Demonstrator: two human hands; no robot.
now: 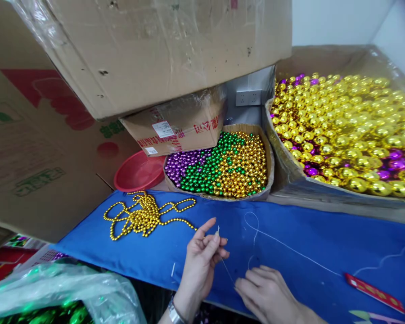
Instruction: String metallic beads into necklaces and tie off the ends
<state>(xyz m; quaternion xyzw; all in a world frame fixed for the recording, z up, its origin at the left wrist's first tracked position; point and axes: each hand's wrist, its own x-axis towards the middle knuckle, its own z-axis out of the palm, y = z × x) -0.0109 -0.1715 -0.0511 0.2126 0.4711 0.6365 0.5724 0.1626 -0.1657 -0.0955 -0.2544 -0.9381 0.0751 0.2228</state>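
Note:
My left hand [202,258] is raised over the blue cloth [310,234], fingertips pinched on the end of a thin white thread [283,245]. My right hand [266,294] rests low on the cloth, fingers pinched on the same thread just below. The thread runs in loops across the cloth to the right. A tangled gold bead strand [145,216] lies on the cloth to the left, its end reaching close to my left hand.
A round tray [269,155] of purple, green and gold beads sits behind the cloth. A big box [290,180] of large gold and purple balls stands at right. Cardboard boxes [148,49], a red basin [138,173], a plastic bag [64,292] and a red strip [374,292] are around.

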